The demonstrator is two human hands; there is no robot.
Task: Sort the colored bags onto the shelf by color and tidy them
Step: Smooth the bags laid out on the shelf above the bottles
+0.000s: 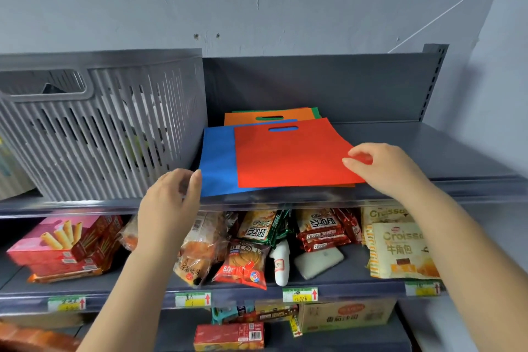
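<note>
Right hand (pixel 383 168) pinches red bag (pixel 291 157) edge atop blue bag (pixel 217 168), probably squaring it; left hand (pixel 171 197), fingers loosely curled, steadies blue's corner.

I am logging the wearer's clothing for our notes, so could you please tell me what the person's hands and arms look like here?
Both arms are bare up to the frame edge, with no sleeves showing. The left hand and right hand carry no gloves, rings, watch or bracelet that I can see. Fingernails look short and unpainted.
</note>
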